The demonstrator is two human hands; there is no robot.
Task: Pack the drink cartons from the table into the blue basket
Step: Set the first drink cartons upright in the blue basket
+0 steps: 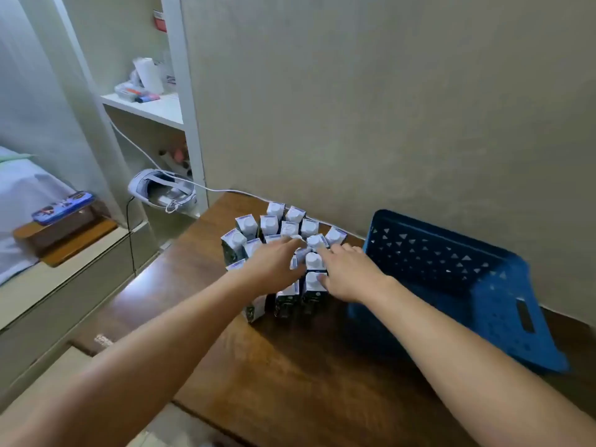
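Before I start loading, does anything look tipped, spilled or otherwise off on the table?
Nothing is spilled. The cartons stand upright in a tight cluster. The blue basket sits tilted, its far rim against the wall, so level it first.

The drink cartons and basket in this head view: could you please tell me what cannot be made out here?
- Head view: how many drink cartons stand there; the left hand and right hand cover the middle of the cluster.
- Carton labels: too small and blurred to read.
- Each hand's grip: motion blur at the fingertips hides whether a carton is held.
- Blue basket floor: its near wall hides part of it.
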